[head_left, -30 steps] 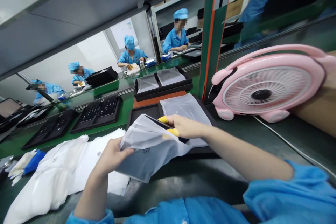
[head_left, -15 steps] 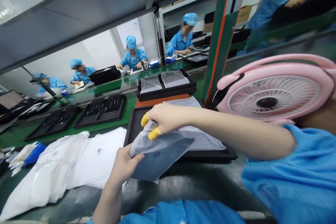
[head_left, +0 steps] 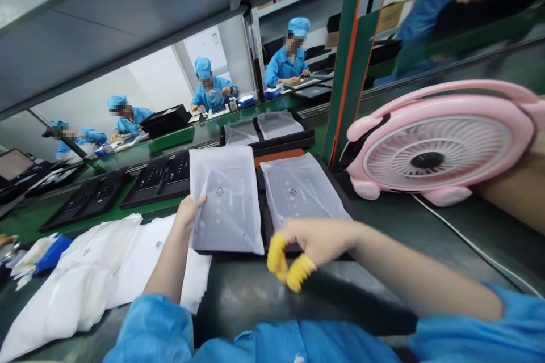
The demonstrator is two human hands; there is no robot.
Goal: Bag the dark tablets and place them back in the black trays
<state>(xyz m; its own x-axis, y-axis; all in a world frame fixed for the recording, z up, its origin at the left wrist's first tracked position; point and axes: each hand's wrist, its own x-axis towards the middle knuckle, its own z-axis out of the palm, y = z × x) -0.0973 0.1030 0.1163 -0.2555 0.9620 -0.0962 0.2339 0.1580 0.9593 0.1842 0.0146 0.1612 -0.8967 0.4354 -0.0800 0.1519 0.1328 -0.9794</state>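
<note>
Turned flatter, the filled sleeve [head_left: 227, 198] is now covering the left half of the black tray [head_left: 265, 221]; the left hand [head_left: 188, 214] is pinching the sleeve's edge, probably for alignment, while the right hand [head_left: 317, 241], released, is hovering nearby.

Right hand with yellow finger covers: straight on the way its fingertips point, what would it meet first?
Probably the dark, glossy worktop below the right hand; how high the hand hovers is unclear.
</note>
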